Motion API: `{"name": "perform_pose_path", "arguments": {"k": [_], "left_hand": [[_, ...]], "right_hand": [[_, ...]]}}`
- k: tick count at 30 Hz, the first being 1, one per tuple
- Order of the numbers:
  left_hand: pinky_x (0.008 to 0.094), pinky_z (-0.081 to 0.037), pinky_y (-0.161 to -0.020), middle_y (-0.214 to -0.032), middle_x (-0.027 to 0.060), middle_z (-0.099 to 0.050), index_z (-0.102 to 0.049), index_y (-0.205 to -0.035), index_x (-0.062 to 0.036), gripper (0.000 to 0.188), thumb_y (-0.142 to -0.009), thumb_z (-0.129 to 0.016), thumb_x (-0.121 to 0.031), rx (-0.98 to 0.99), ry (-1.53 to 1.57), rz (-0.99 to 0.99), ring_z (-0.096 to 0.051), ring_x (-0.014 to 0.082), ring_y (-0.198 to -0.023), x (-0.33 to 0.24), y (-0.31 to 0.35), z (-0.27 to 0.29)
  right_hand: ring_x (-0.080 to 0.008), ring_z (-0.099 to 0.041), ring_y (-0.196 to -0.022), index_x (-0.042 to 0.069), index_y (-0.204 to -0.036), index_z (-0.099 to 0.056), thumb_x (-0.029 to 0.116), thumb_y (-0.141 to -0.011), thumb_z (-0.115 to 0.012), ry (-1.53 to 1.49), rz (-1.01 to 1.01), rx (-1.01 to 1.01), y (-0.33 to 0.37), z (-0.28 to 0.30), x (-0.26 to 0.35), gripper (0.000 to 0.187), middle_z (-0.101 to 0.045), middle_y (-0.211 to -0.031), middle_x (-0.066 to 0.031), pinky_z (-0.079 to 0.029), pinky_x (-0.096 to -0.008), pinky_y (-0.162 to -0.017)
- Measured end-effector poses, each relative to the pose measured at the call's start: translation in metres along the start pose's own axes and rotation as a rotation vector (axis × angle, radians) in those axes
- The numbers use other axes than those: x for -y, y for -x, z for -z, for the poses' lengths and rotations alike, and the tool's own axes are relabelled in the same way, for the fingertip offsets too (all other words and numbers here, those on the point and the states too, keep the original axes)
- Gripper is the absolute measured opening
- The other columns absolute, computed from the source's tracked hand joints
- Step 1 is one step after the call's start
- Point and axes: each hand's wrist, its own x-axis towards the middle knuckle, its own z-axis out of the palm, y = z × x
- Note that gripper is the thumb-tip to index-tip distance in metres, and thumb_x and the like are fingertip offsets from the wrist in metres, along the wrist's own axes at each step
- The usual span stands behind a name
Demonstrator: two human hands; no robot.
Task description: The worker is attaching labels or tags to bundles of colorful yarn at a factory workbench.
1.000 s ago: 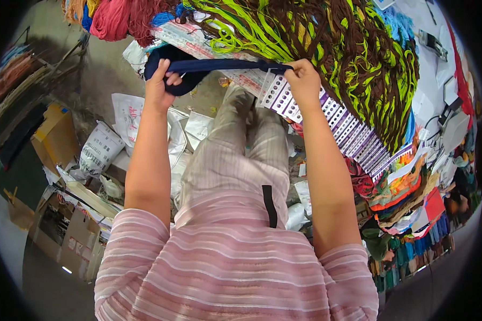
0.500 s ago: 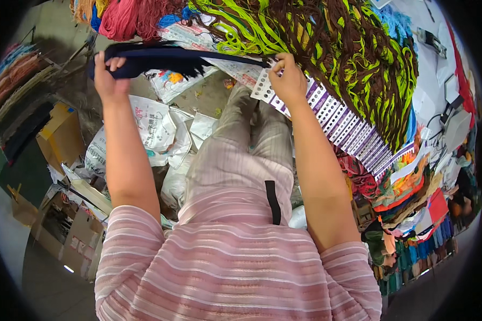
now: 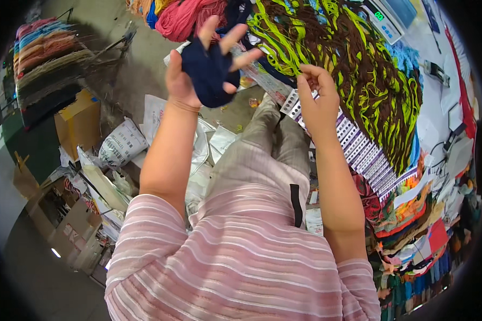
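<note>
My left hand (image 3: 185,88) is raised palm up with its fingers spread. A bundle of dark navy yarn (image 3: 206,72) lies across the palm and between the fingers, held up off the floor. My right hand (image 3: 320,101) is beside the near end of a white-and-purple card strip with punched holes (image 3: 353,144). Its thumb and forefinger are bent toward each other with a small gap, and nothing shows between them. A dark navy strand lies by these fingertips, next to a heap of brown and lime-green yarn (image 3: 353,69).
Pink and red yarn hanks (image 3: 190,18) lie at the far edge. A scale with a lit display (image 3: 383,21) stands at the far right. To the left are a cardboard box (image 3: 77,120), a white sack (image 3: 124,142) and a rack of hung yarn (image 3: 51,53). White bags lie around my legs.
My left hand has moved right and turned palm up, its fingers spreading under the navy yarn. The yarn no longer stretches taut between the hands. My right hand's pinch has loosened.
</note>
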Motion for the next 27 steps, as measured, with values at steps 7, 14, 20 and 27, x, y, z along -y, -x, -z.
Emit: {"name": "perform_pose_path", "arguments": {"k": [7, 14, 20, 27], "left_hand": [[0.0546, -0.044, -0.093, -0.152, 0.0148, -0.004, -0.011, -0.148, -0.0210, 0.100, -0.074, -0.053, -0.072, 0.196, 0.083, 0.115, -0.020, 0.0415, -0.135, 0.029, -0.022, -0.020], [0.0522, -0.008, -0.111, -0.145, 0.0004, -0.036, -0.015, -0.147, -0.0262, 0.092, -0.075, -0.026, -0.082, 0.518, -0.267, -0.097, 0.007, 0.0429, -0.138, 0.048, -0.040, -0.018], [0.0519, -0.003, -0.112, -0.133, 0.0003, -0.051, -0.032, -0.143, -0.0255, 0.087, -0.076, -0.027, -0.081, 0.547, -0.316, -0.112, 0.005, 0.0441, -0.138, 0.055, -0.054, -0.024], [0.0578, -0.002, -0.110, -0.128, 0.0003, -0.056, -0.044, -0.136, -0.0262, 0.082, -0.077, -0.028, -0.080, 0.571, -0.276, -0.088, -0.003, 0.0468, -0.137, 0.059, -0.055, -0.018]], "right_hand": [[-0.0259, -0.053, -0.096, 0.008, -0.088, -0.066, 0.018, -0.067, -0.075, 0.398, 0.407, 0.133, -0.014, 0.002, 0.077, 0.025, -0.058, -0.093, -0.0072, -0.039, -0.0385, -0.084], [-0.0241, -0.055, -0.077, 0.003, -0.076, -0.060, 0.018, -0.076, -0.072, 0.045, -0.050, 0.059, 0.000, 0.001, 0.064, 0.020, -0.058, -0.076, -0.0066, -0.042, -0.0340, -0.072], [-0.0167, -0.055, -0.079, 0.000, -0.077, -0.060, 0.017, -0.082, -0.068, -0.295, -0.046, 0.144, 0.004, 0.006, 0.063, 0.020, -0.059, -0.078, -0.0040, -0.041, -0.0283, -0.071], [-0.0056, -0.048, -0.073, 0.000, -0.080, -0.064, 0.014, -0.085, -0.066, -0.609, -0.480, 0.333, 0.004, 0.026, 0.077, 0.015, -0.057, -0.076, 0.0038, -0.039, -0.0215, -0.067]]}}
